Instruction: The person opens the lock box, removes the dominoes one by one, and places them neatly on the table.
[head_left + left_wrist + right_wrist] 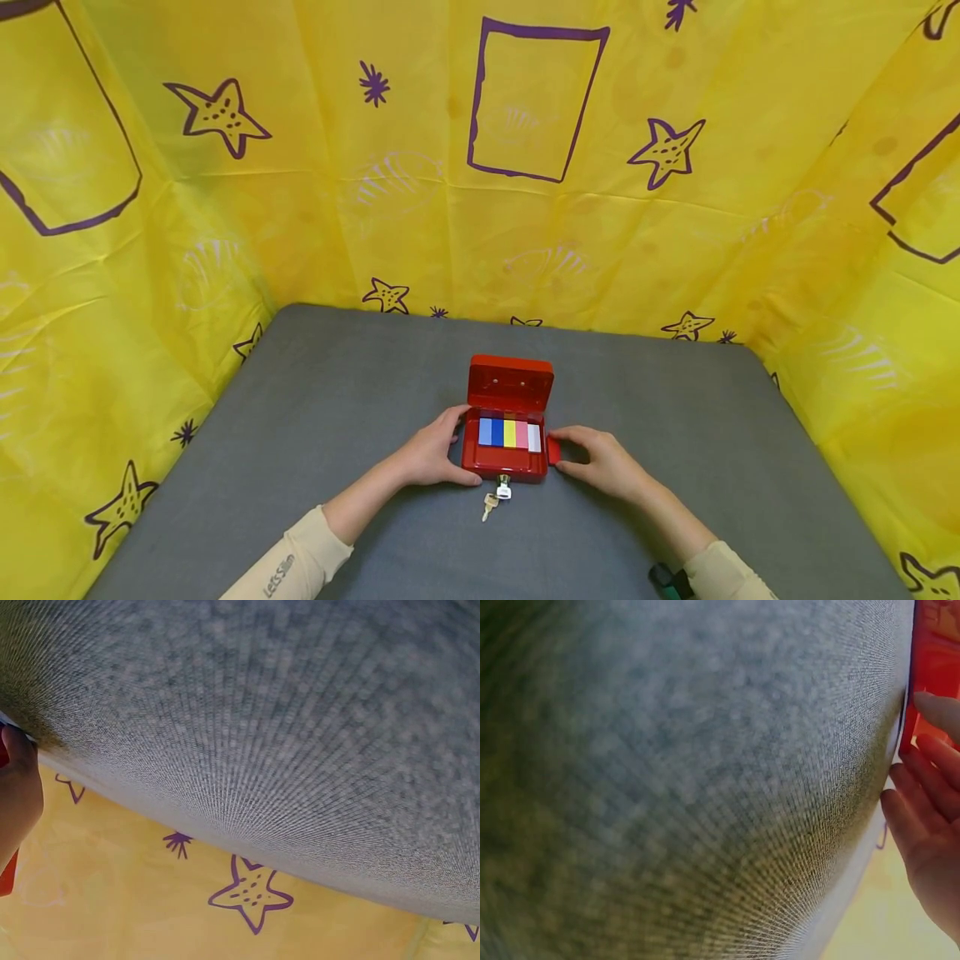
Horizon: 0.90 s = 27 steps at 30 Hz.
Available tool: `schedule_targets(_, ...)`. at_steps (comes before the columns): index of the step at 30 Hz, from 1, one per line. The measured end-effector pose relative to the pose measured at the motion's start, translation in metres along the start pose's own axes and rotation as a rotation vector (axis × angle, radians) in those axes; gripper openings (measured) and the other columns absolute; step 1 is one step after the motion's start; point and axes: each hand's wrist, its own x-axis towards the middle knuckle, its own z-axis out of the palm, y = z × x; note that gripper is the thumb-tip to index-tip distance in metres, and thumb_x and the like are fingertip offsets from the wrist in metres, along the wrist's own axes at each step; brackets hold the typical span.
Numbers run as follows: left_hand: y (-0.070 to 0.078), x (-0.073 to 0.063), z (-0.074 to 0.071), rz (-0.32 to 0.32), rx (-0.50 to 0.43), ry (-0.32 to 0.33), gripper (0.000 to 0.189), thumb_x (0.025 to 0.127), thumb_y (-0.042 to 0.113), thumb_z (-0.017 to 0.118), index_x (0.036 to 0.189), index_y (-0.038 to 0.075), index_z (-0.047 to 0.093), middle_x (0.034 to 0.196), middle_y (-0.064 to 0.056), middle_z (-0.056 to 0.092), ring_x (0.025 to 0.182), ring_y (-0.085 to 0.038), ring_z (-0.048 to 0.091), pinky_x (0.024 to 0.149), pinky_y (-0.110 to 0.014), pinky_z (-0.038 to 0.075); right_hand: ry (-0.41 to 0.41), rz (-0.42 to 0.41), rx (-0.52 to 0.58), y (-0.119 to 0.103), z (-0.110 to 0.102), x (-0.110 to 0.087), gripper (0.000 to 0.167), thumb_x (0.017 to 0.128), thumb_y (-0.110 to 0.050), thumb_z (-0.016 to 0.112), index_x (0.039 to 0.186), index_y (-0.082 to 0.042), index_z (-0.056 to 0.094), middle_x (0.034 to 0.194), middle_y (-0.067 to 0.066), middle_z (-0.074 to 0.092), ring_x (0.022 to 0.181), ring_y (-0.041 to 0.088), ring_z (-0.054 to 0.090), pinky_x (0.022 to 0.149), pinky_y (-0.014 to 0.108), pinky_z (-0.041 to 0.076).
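Observation:
A small red cash box (483, 460) stands on the grey table with its lid (510, 383) raised. Inside lies a row of several coloured blocks (510, 434): light blue, blue, yellow, pink and white. My left hand (429, 450) grips the box's left side, thumb at the front corner and fingers towards the back. On the other side, my right hand (603, 462) pinches a small red piece (553, 450) between thumb and forefinger, close against the box. Whether that piece belongs to the box, I cannot tell. A key (504, 490) sits at the front lock, and another key (490, 505) is beside it.
Grey cloth covers the table (360, 358). Yellow curtains (420, 233) with purple starfish drawings surround it at the back and sides. A dark object (667, 581) shows at the right sleeve. In both wrist views mostly the table surface shows.

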Motion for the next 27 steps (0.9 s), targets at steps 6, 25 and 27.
schedule_targets(6, 0.0005, -0.0004, -0.0004, 0.001, 0.0, 0.004, 0.102, 0.07, 0.036, 0.087, 0.149, 0.012, 0.026, 0.147, -0.012, 0.038, 0.124, -0.032, 0.052, 0.095, -0.043, 0.05, -0.008, -0.002, -0.033, -0.001, 0.0005, 0.0002, 0.043, 0.085, -0.021, 0.076, 0.125, -0.009, 0.065, 0.12, 0.003, 0.066, 0.11, 0.023, 0.061, 0.094, 0.047, 0.05)
schedule_targets(25, -0.0014, -0.0002, 0.0001, 0.035, 0.005, 0.007, 0.103, 0.07, 0.037, 0.087, 0.148, 0.007, 0.027, 0.146, -0.014, 0.039, 0.121, -0.032, 0.054, 0.097, -0.042, 0.049, -0.001, -0.052, -0.109, -0.0051, -0.0007, -0.0009, 0.042, 0.084, -0.017, 0.076, 0.123, -0.006, 0.065, 0.118, 0.006, 0.066, 0.109, 0.024, 0.061, 0.093, 0.047, 0.05)
schedule_targets(27, -0.0015, -0.0004, 0.0, 0.032, 0.005, 0.006, 0.103, 0.07, 0.037, 0.087, 0.148, 0.007, 0.027, 0.146, -0.014, 0.039, 0.121, -0.032, 0.054, 0.096, -0.043, 0.05, -0.005, -0.047, -0.106, -0.0052, -0.0005, -0.0009, 0.043, 0.084, -0.017, 0.076, 0.124, -0.006, 0.065, 0.119, 0.005, 0.066, 0.11, 0.024, 0.06, 0.094, 0.047, 0.05)
